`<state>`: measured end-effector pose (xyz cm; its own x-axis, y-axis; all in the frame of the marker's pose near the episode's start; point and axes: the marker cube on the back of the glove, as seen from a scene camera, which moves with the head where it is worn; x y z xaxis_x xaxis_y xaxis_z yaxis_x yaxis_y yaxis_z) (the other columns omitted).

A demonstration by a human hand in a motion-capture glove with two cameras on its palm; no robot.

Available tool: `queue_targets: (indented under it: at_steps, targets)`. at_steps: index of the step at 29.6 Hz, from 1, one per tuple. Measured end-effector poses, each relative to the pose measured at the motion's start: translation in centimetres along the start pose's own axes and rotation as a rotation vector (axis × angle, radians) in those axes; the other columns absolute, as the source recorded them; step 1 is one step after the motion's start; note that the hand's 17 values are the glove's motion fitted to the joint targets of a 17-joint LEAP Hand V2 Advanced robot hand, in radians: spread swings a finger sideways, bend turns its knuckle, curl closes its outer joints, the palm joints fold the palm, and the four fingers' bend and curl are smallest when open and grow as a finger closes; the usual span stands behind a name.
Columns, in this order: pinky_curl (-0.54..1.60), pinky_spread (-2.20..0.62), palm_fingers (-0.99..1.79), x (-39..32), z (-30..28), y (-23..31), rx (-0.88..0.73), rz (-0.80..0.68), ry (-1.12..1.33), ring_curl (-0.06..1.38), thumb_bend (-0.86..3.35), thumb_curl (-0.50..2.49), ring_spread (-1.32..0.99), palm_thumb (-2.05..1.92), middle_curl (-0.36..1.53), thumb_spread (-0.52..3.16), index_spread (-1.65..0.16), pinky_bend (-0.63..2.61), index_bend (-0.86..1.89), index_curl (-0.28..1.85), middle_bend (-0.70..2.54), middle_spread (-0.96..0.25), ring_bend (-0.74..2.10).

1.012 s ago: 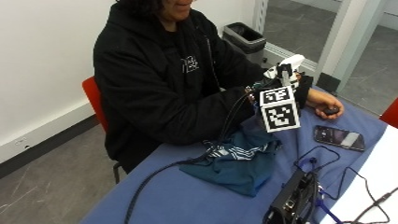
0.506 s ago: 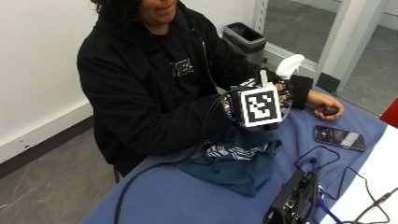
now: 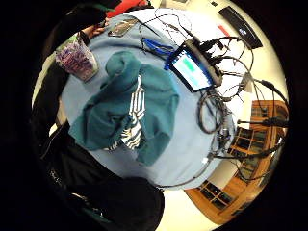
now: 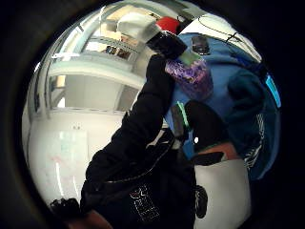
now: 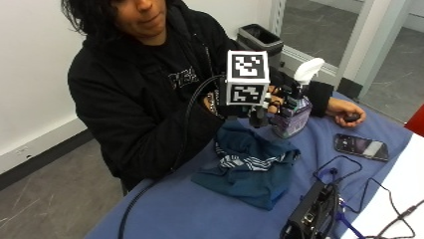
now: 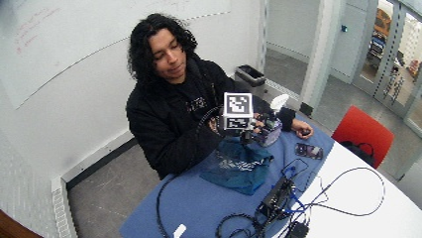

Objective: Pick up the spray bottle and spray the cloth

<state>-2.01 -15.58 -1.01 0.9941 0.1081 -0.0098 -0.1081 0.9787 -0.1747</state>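
The gloved right hand [image 5: 278, 102] is curling round the spray bottle [image 5: 295, 107] beside it; likely light, rigid, slick, best held at the neck. The soft cloth [image 5: 248, 159] is lying just below on the tabletop [image 5: 199, 214].

The counter [image 5: 185, 209] has a blue top. A crumpled teal cloth [image 5: 248, 164] with a striped patch lies near its middle. A phone [image 5: 360, 147] lies flat toward the far end, well apart from the cloth. A black device [image 5: 310, 216] with a lit screen sits beside the cloth among loose cables [image 5: 344, 172]. A bare hand [image 5: 344, 110] rests near the phone.
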Motion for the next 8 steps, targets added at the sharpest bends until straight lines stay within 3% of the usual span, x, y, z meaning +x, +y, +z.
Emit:
queue_targets:
  at_steps: [8]
  targets:
    - [0.4,0.24,0.12,-0.35,-0.51,1.2,-0.023,0.006,0.124,0.35,-0.01,0.47,0.05,0.63,0.37,1.19,-0.36,0.54,0.15,0.25,0.19,0.02,0.35]
